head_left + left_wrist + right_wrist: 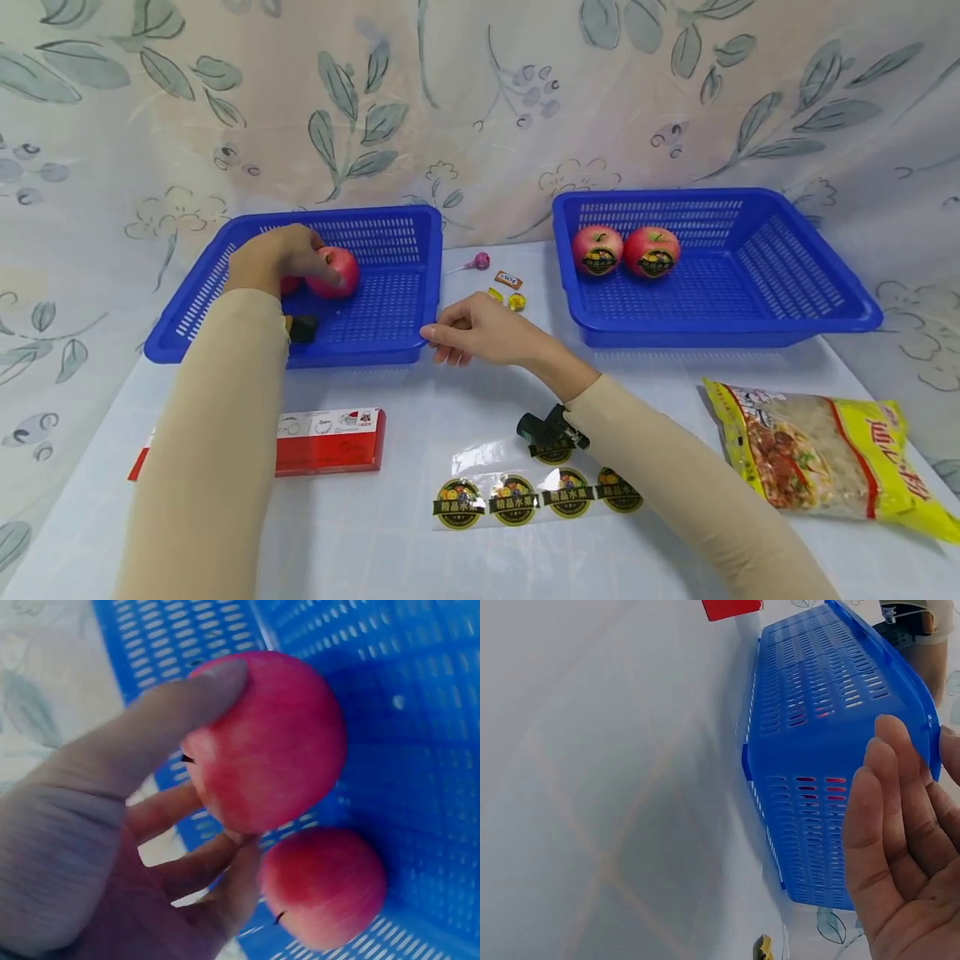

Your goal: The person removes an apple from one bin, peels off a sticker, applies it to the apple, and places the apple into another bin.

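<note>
Gripping the apple (262, 742) inside the left basket (390, 333) with your left hand (273, 258), you steady that basket's corner with your right hand (487, 333), fingers relaxed.

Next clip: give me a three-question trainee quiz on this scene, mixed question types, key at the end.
1. True or false: the left hand grips an apple in the left basket.
2. How many apples lie in the right basket? A) one B) two C) four
3. Fill in: the right hand touches the corner of the ____ basket.

Key: 1 true. 2 B; both labelled apples sit side by side at its back. 3 left; its fingers rest at the rim, holding nothing.
</note>
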`<state>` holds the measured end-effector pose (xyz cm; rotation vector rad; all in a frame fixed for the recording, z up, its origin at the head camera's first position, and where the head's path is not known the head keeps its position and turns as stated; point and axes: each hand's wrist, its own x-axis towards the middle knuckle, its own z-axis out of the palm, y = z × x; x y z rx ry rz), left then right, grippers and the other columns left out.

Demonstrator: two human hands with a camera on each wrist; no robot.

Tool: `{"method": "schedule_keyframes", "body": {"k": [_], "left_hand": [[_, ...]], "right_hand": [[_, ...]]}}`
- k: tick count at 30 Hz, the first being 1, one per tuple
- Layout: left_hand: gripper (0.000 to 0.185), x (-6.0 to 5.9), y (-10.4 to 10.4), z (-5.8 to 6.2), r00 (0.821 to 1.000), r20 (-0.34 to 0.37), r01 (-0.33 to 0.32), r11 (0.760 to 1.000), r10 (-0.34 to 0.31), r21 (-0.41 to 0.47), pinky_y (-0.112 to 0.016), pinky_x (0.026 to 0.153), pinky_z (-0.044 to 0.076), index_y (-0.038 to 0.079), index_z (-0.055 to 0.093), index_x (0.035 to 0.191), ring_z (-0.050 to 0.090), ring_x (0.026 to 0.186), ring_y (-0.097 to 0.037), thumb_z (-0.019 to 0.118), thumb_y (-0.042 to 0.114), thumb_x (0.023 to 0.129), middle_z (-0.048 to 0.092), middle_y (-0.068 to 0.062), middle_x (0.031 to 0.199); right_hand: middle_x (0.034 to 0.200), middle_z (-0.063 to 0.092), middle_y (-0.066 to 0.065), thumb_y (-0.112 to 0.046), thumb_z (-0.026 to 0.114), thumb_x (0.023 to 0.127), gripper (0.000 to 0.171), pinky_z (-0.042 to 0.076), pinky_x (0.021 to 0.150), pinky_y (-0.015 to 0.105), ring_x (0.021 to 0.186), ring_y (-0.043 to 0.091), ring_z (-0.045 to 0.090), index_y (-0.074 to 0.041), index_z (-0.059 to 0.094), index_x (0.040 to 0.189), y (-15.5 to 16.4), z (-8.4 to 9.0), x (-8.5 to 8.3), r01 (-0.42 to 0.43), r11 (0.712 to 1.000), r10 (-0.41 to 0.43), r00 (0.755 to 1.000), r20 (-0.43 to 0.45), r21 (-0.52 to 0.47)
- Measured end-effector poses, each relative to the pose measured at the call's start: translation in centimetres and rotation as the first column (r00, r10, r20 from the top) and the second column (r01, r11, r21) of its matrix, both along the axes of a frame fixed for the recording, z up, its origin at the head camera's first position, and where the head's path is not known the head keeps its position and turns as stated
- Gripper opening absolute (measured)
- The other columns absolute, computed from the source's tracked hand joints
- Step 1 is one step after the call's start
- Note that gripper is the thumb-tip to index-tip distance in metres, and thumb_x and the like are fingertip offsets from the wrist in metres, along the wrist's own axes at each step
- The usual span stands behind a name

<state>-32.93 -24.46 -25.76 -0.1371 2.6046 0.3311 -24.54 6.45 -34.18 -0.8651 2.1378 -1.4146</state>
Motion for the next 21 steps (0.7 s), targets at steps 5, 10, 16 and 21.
{"method": "schedule_keyframes", "body": {"k": [5, 10, 16, 21], "left_hand": [[0.101, 0.4, -0.2, 1.6, 0.998, -0.025, 0.055, 0.998, -0.054, 0.027, -0.075, 0.102, 0.036, 0.007, 0.033, 0.156, 0.043, 0.132, -0.054, 0.072, 0.066, 0.084, 0.05, -0.032, 0.143], [0.097, 0.6, 0.8, 2.5, 0.985, -0.101, 0.152, 0.984, -0.143, 0.093, -0.067, 0.105, 0.041, 0.006, 0.036, 0.155, 0.054, 0.125, -0.046, 0.076, 0.061, 0.085, 0.052, -0.027, 0.14], [0.092, 2.7, 1.7, 3.3, 0.942, -0.215, 0.292, 0.946, -0.259, 0.141, -0.067, 0.103, 0.044, 0.014, 0.044, 0.153, 0.044, 0.131, -0.046, 0.085, 0.052, 0.08, 0.048, -0.025, 0.145], [0.087, 5.2, 2.6, 4.7, 0.915, -0.27, 0.359, 0.911, -0.3, 0.204, -0.06, 0.098, 0.052, 0.021, 0.048, 0.151, 0.05, 0.128, -0.04, 0.087, 0.048, 0.078, 0.05, -0.017, 0.144]], "right_hand": [[0.089, 0.074, 0.023, -0.026, 0.061, 0.105, 0.031, 0.062, 0.069, 0.038, 0.079, 0.043, 0.07, -0.002, 0.076, 0.094, -0.1, -0.1, 0.2, 0.019, 1.0, -0.019, 1.0, -0.006, -0.002], [0.086, 0.076, 0.017, -0.03, 0.063, 0.104, 0.029, 0.061, 0.068, 0.041, 0.075, 0.037, 0.071, -0.005, 0.076, 0.095, 0.2, 0.0, 0.3, 0.063, 0.998, -0.06, 0.994, -0.095, 0.028], [0.087, 0.076, 0.003, -0.033, 0.062, 0.104, 0.025, 0.056, 0.066, 0.031, 0.071, 0.013, 0.068, -0.009, 0.069, 0.105, 1.3, 0.6, 1.2, 0.106, 0.986, -0.055, 0.935, -0.349, 0.13], [0.097, 0.074, -0.003, -0.032, 0.065, 0.102, 0.026, 0.057, 0.074, 0.028, 0.083, 0.008, 0.068, -0.009, 0.066, 0.115, 3.0, 1.9, 1.6, 0.169, 0.978, -0.096, 0.884, -0.457, 0.121]]}}
